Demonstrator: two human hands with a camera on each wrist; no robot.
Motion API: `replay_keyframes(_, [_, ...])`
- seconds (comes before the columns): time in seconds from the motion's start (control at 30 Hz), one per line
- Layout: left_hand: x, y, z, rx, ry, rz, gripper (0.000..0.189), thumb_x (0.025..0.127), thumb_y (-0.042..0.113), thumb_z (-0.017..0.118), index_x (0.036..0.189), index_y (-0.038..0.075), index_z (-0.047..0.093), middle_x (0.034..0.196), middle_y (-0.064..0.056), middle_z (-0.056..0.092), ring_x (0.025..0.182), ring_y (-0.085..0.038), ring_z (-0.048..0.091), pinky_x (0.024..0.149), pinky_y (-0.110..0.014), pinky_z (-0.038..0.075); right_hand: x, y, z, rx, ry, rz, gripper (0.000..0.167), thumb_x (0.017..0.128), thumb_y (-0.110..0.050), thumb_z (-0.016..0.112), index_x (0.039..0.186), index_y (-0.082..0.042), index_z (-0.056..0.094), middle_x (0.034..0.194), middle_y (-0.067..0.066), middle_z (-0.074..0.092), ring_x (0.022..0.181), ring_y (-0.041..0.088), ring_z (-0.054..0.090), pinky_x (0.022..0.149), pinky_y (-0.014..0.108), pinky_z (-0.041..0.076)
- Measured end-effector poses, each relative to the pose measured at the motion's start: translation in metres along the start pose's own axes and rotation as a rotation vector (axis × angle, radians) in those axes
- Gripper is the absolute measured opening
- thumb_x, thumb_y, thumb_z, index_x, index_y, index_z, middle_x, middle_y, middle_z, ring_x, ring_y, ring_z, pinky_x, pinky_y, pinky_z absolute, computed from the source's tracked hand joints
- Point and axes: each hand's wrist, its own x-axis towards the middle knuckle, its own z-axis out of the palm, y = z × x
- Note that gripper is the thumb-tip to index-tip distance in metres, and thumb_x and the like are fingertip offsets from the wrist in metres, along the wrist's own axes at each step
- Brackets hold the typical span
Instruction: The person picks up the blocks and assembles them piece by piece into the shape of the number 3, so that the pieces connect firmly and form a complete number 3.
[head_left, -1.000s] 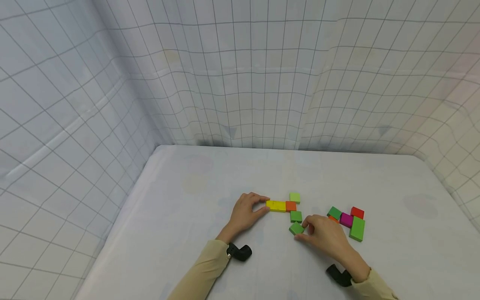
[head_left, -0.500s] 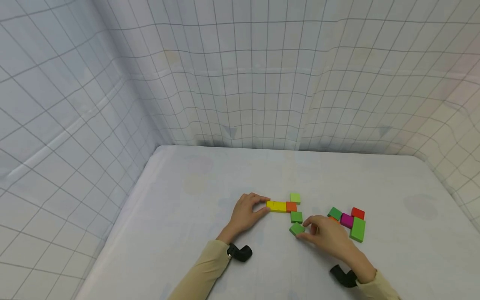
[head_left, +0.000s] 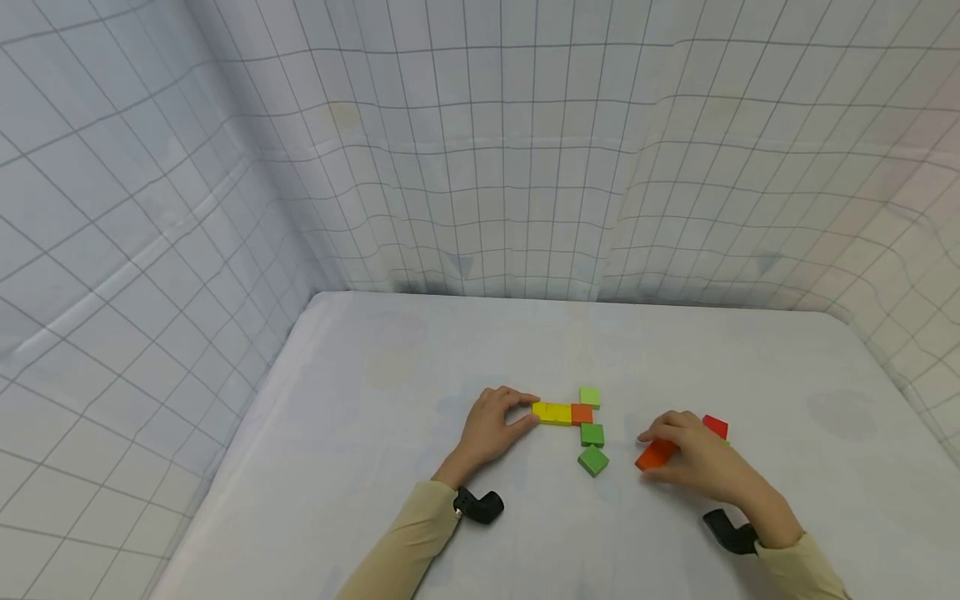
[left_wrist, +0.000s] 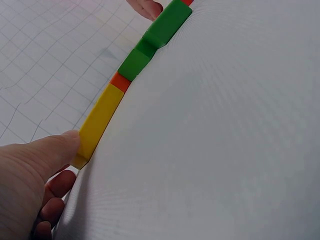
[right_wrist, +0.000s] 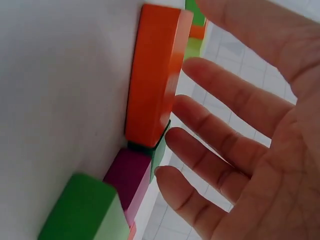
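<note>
My left hand (head_left: 491, 425) pinches the left end of a yellow block (head_left: 555, 414) between thumb and fingers, as the left wrist view (left_wrist: 100, 120) also shows. An orange-red block (head_left: 582, 414) sits against its right end, with a light green block (head_left: 590, 397) behind. In front are a green block (head_left: 592, 434) and a turned green one (head_left: 593, 460). To the right, my right hand (head_left: 693, 454) spreads over a longer orange block (head_left: 654, 455). In the right wrist view, its fingers are loosely extended, fingertips close beside that orange block (right_wrist: 155, 75).
Around the right hand lie more blocks: a red one (head_left: 716, 427), a purple one (right_wrist: 129, 177), a dark green one (right_wrist: 161, 155) and a large green one (right_wrist: 82, 210). The head view mostly hides these behind the hand. White gridded curtains (head_left: 525, 167) border the white table (head_left: 397, 367).
My right hand has left the turned green block and moved right, to the orange block. The left hand stays on the yellow block.
</note>
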Motion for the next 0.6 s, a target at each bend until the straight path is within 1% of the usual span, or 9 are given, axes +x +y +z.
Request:
replay_keyframes(0.13, [-0.0006,-0.0005,-0.0001,-0.002,0.008,0.005,0.030,0.089,0.033,0.067,0.115,0.019,0.069,0.107,0.004,0.062,0.093,-0.016,0.050,0.080,-0.033,0.040,-0.0021,0.0059,-0.0023,0.000,-0.039,-0.014,0.042,0.067,-0.028,0.086,0.105,-0.015,0.071,0.107,-0.003,0.057,0.100,0.021,0.049,0.079,0.036,0.048])
replay_keyframes(0.27, [-0.0008,-0.0006,-0.0002,0.003,0.005,0.006,0.030,0.090,0.034,0.066,0.115,0.019,0.069,0.107,0.004,0.062,0.093,-0.015,0.050,0.080,-0.032,0.040,-0.0052,0.0086,-0.0032,-0.003,-0.064,-0.002,0.041,0.070,-0.020,0.085,0.107,-0.013,0.070,0.109,-0.001,0.057,0.101,0.023,0.051,0.080,0.038,0.049])
replay_keyframes(0.43, [-0.0009,0.0003,-0.0010,0.000,-0.001,0.003,0.030,0.090,0.035,0.066,0.116,0.019,0.069,0.108,0.004,0.062,0.092,-0.016,0.049,0.080,-0.032,0.040,-0.0084,0.0088,-0.0043,-0.026,-0.042,-0.014,0.037,0.072,-0.010,0.082,0.107,-0.011,0.071,0.108,0.002,0.059,0.100,0.024,0.053,0.080,0.040,0.049])
replay_keyframes(0.5, [-0.0011,0.0010,-0.0013,-0.004,-0.002,-0.001,0.030,0.089,0.034,0.066,0.116,0.019,0.069,0.107,0.004,0.062,0.093,-0.016,0.049,0.080,-0.033,0.040,-0.0089,0.0088,-0.0042,-0.037,-0.036,-0.014,0.036,0.071,-0.009,0.082,0.106,-0.012,0.072,0.105,0.001,0.059,0.098,0.023,0.054,0.079,0.040,0.049])
replay_keyframes(0.6, [-0.0016,0.0020,-0.0016,-0.007,0.000,-0.002,0.030,0.090,0.034,0.066,0.116,0.019,0.069,0.107,0.003,0.062,0.093,-0.016,0.049,0.080,-0.034,0.040,-0.0091,0.0081,-0.0044,-0.052,-0.039,-0.010,0.034,0.070,-0.011,0.083,0.103,-0.014,0.074,0.102,-0.001,0.060,0.095,0.021,0.054,0.078,0.039,0.049])
